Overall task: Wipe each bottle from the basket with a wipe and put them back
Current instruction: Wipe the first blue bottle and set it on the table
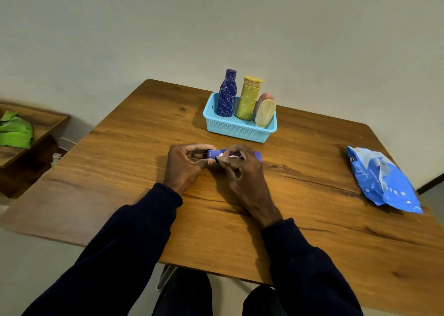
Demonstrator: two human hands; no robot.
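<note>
over the near edge of the counter (144, 147), two dark navy sleeves (134, 239) reach forward to about the middle of the wooden top. the left hand (183, 165) and the right hand (242, 171) meet there on a purple bottle (212, 152), which lies on its side, level and crosswise, just above the surface. the left hand's fingers (199, 147) are curled round the bottle's left end, with the thumb underneath. the right hand's thumb and forefingers pinch a small white wipe (227, 156) against the bottle's body, and its other fingers are loosely bent below. the bottle's right end pokes out past the right hand.

by the counter's right edge, well apart from the hands, lies a crumpled blue wipes pack (382, 178), flat on the wood.

beyond the hands, near the far edge, stands a light blue mesh basket (237, 128). in it a dark blue bottle (227, 94) stands upright at the left, with a yellow bottle (248, 98) just beside it. a cream bottle (265, 112) leans at the right end. a rounded pink-orange top (265, 97) shows behind the cream one; whether it is a cap or another bottle cannot be told.

off the counter's left side, a low wooden shelf (43, 123) holds something crumpled and green (14, 130).
</note>
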